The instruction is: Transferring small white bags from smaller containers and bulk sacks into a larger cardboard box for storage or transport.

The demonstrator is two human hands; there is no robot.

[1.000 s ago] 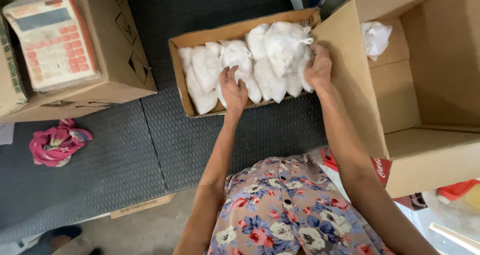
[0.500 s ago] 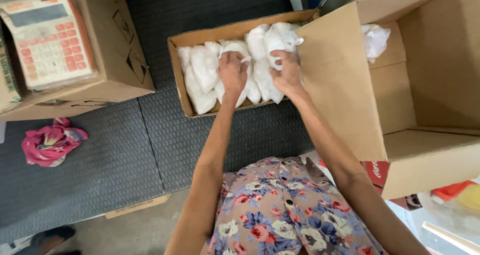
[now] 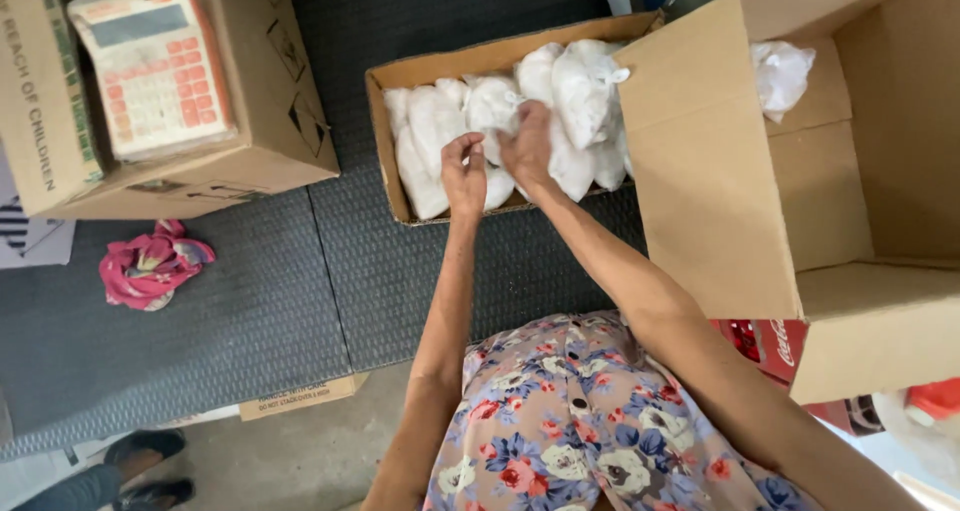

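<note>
Lying packed in a shallow cardboard tray (image 3: 385, 141) on the dark ribbed mat (image 3: 250, 301), white tied bags (image 3: 580, 91) fill it; the left hand (image 3: 463, 171) and right hand (image 3: 527, 141), fingers curled, pinch one bag together. A large open box (image 3: 740, 191) stands just beside.

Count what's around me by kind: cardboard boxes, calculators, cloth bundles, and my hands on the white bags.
Cardboard boxes: 3 (shallow box of white bags, big open box, box under the calculator)
Calculators: 1
Pink cloth bundles: 1
Hands on the bags: 2 (left hand, right hand)
Total: 7
</note>
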